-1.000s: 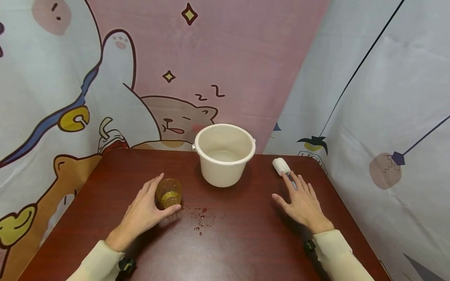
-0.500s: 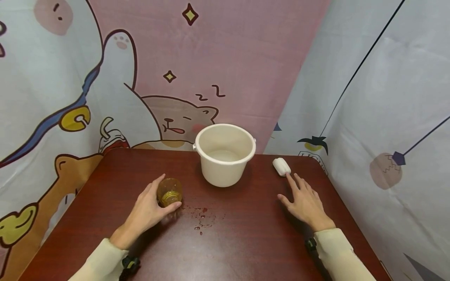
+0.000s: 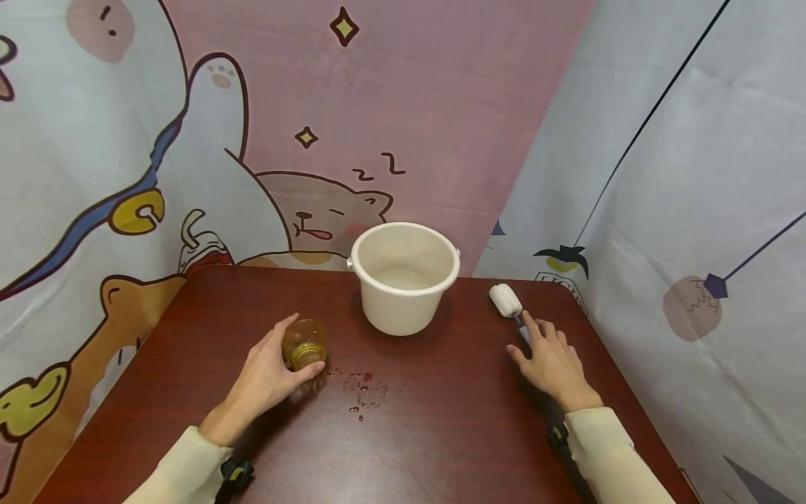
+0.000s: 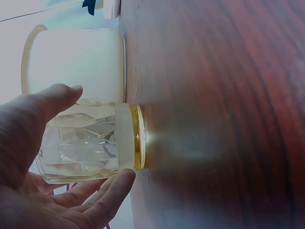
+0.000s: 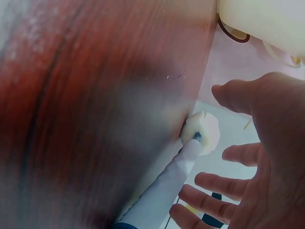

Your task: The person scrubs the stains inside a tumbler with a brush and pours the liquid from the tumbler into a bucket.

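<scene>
My left hand (image 3: 267,371) reaches around a clear amber-tinted glass (image 3: 306,343) standing on the table, its thumb on the near side. In the left wrist view the glass (image 4: 90,143) has a faceted wall and a yellow base band, with the thumb along one side and fingertips (image 4: 125,179) along the other. A sponge bottle brush (image 3: 506,301) lies at the right, with a white head and a pale handle (image 5: 164,191). Over that handle hovers my right hand (image 3: 554,367), fingers spread and loosely bent, with nothing in its grasp.
A cream bucket (image 3: 399,308) stands at the back middle of the dark red wooden table (image 3: 428,434). Water drops (image 3: 362,385) dot the surface right of the glass. A cartoon-printed cloth (image 3: 441,105) hangs behind and along the right side.
My right hand has drawn back slightly toward me and to the right, baring the brush's neck and part of its handle. The left hand stays around the glass, which keeps its place.
</scene>
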`<state>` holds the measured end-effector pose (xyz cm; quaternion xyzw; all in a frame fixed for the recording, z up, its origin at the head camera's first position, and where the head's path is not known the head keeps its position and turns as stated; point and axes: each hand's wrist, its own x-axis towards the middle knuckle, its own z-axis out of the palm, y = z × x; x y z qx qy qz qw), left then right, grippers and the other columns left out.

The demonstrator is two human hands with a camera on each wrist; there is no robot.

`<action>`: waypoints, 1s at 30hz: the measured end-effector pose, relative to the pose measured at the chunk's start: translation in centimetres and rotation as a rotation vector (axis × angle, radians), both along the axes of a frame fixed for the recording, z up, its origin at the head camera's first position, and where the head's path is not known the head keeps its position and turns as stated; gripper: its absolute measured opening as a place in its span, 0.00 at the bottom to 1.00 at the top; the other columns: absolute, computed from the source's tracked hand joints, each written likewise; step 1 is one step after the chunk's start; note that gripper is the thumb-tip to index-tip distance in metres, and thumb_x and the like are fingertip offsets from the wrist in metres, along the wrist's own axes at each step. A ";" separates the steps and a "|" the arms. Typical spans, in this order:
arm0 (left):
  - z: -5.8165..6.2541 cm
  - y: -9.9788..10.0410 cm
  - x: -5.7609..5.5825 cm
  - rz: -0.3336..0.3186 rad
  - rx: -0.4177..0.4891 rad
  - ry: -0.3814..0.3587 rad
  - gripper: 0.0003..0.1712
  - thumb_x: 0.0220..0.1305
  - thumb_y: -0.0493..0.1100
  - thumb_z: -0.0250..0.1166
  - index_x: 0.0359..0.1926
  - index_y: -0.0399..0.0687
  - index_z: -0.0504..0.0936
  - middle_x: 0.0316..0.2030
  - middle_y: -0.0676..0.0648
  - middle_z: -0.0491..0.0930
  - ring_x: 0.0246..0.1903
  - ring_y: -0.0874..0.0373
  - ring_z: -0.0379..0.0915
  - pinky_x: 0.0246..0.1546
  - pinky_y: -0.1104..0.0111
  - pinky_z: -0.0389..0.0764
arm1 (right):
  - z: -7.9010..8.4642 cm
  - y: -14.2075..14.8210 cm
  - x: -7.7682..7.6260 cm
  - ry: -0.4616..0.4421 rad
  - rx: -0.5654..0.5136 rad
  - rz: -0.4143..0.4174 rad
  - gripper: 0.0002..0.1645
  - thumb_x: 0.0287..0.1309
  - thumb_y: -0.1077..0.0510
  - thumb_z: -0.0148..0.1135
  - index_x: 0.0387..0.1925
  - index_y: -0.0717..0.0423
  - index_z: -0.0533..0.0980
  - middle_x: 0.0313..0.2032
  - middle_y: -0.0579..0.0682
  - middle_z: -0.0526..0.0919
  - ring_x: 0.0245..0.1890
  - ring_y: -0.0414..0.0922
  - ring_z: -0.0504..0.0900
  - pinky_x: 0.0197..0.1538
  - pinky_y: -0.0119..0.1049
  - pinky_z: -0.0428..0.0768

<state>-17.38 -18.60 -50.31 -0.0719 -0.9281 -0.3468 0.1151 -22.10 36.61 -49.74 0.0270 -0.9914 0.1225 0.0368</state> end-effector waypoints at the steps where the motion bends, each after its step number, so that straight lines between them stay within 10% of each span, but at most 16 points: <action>1: 0.0 0.0 0.0 0.000 0.000 0.000 0.62 0.65 0.56 0.90 0.88 0.41 0.66 0.68 0.27 0.85 0.65 0.26 0.87 0.60 0.34 0.91 | 0.0 0.1 -0.1 0.000 -0.002 -0.005 0.56 0.81 0.39 0.70 0.94 0.55 0.55 0.82 0.75 0.67 0.75 0.78 0.72 0.71 0.83 0.75; 30: 0.2 0.2 0.1 -0.004 0.033 -0.009 0.54 0.61 0.56 0.92 0.80 0.45 0.74 0.65 0.32 0.88 0.62 0.32 0.89 0.57 0.37 0.93 | -0.2 0.5 -1.1 -0.044 -0.004 -0.063 0.47 0.83 0.52 0.67 0.91 0.60 0.60 0.68 0.79 0.73 0.57 0.69 0.81 0.48 0.69 0.87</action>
